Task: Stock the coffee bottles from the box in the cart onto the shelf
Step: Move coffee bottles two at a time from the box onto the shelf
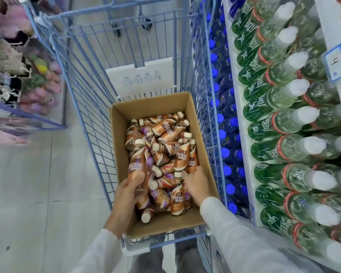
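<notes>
A blue wire cart [82, 79] stands in the aisle with an open cardboard box [197, 123] in its near end. The box holds a loose pile of coffee bottles [165, 138], most lying on their sides, with brown-and-copper labels and cream caps.

The left hand [127, 196] is closed around the lower body of one coffee bottle [137, 164], holding it upright at the left wall of the box, cap away from the person.

The right hand [195, 183] reaches into the right side of the box. Its fingers wrap the base of a second upright bottle [182, 152], with a third bottle [192, 156] touching just beside it.

To the right of the cart, the shelf [242, 107] carries rows of blue-capped bottles [222, 152] low down and white-capped green-labelled bottles [284, 123] above.
</notes>
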Available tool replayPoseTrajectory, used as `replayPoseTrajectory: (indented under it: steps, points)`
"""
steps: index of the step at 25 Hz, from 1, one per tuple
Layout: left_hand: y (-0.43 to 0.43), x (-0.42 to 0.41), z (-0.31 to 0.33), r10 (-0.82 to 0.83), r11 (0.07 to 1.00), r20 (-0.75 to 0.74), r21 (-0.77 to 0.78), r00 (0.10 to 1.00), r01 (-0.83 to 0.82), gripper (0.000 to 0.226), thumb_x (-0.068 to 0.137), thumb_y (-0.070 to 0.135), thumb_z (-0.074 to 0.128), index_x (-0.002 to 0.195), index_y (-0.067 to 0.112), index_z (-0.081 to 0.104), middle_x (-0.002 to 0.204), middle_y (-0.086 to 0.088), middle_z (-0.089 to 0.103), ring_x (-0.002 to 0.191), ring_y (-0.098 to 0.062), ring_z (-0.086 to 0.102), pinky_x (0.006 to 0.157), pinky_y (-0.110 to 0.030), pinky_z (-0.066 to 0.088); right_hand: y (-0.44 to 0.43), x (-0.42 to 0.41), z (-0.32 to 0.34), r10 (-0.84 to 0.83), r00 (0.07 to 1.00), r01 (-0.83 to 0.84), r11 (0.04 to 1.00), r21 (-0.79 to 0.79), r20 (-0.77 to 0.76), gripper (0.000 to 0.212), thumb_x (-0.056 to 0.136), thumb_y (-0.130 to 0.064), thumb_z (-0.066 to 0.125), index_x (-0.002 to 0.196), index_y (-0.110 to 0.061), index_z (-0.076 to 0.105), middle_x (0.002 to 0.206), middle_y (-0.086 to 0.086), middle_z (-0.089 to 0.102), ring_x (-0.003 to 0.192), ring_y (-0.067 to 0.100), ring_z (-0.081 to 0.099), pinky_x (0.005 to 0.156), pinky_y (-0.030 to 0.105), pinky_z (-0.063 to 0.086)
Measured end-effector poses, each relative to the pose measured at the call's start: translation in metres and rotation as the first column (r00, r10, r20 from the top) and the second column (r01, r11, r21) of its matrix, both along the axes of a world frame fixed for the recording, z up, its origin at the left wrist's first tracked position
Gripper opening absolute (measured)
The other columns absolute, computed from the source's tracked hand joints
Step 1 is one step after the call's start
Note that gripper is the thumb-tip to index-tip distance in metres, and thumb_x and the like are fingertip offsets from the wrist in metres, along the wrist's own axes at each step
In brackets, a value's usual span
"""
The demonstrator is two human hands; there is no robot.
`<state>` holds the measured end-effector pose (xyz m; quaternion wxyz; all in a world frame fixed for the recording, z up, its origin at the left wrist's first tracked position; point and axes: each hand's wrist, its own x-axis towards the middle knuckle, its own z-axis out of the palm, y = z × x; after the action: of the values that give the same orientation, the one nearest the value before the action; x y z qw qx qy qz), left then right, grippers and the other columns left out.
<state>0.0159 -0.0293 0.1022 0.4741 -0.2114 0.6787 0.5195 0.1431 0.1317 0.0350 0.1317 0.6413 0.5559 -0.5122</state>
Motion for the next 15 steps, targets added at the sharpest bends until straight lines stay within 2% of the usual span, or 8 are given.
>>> replayPoseTrajectory:
  steps: [3,5,7,9,12,15]
  points:
    - [-0.025,0.022,0.026,0.027,1.0,0.033,0.003,0.999,-0.028,0.047,0.083,0.032,0.075,0.122,0.009,0.064,0.105,-0.007,0.077,0.096,-0.02,0.075,0.079,-0.031,0.058,0.01,-0.04,-0.049,-0.017,0.999,0.017,1.0,0.007,0.032,0.087,0.083,-0.044,0.073,0.15,-0.013,0.027,0.148,0.013,0.042,0.132,0.033,0.048,0.113,0.047,0.038]
    - [-0.038,0.031,0.034,0.005,1.0,0.035,0.013,0.999,-0.006,0.051,0.079,0.036,0.077,0.123,0.012,0.065,0.109,-0.007,0.076,0.102,-0.021,0.074,0.083,-0.033,0.058,0.008,-0.06,-0.067,0.008,0.995,-0.013,0.999,0.05,0.1,0.103,0.081,-0.045,0.077,0.153,-0.007,0.014,0.154,0.021,0.027,0.136,0.038,0.041,0.111,0.044,0.037]
    - [-0.046,0.034,0.032,-0.009,1.0,0.038,-0.004,0.999,0.009,0.06,0.072,0.042,0.082,0.123,0.015,0.064,0.112,-0.006,0.076,0.104,-0.022,0.073,0.089,-0.036,0.058,0.005,-0.068,-0.074,0.009,0.987,-0.031,0.99,0.134,0.158,0.096,0.084,-0.038,0.077,0.149,-0.004,0.016,0.151,0.024,0.027,0.132,0.04,0.045,0.104,0.043,0.042]
    - [-0.052,0.035,0.03,-0.025,0.999,0.042,-0.022,0.999,0.026,0.071,0.066,0.048,0.087,0.125,0.016,0.063,0.114,-0.005,0.075,0.106,-0.022,0.072,0.095,-0.04,0.057,0.004,-0.067,-0.071,-0.016,0.991,-0.005,0.988,0.155,0.135,0.091,0.084,-0.033,0.076,0.149,-0.003,0.018,0.149,0.024,0.031,0.133,0.041,0.044,0.106,0.043,0.04]
    - [-0.054,0.031,0.035,-0.048,0.999,0.037,0.025,0.998,0.047,0.068,0.069,0.045,0.082,0.125,0.012,0.064,0.113,-0.007,0.075,0.106,-0.023,0.072,0.094,-0.039,0.058,0.003,-0.05,-0.041,-0.069,0.998,0.07,0.995,0.065,-0.005,0.094,0.082,-0.036,0.075,0.149,-0.002,0.018,0.146,0.018,0.037,0.136,0.036,0.04,0.114,0.04,0.033]
    - [-0.05,0.026,0.05,-0.093,0.992,0.01,0.081,0.996,0.092,0.065,0.072,0.04,0.081,0.126,0.01,0.062,0.112,-0.009,0.075,0.105,-0.024,0.073,0.095,-0.041,0.057,-0.005,-0.027,0.027,-0.149,0.972,0.145,0.989,-0.036,-0.181,0.083,0.087,-0.043,0.071,0.142,-0.008,0.02,0.134,0.003,0.045,0.124,0.024,0.047,0.107,0.037,0.036]
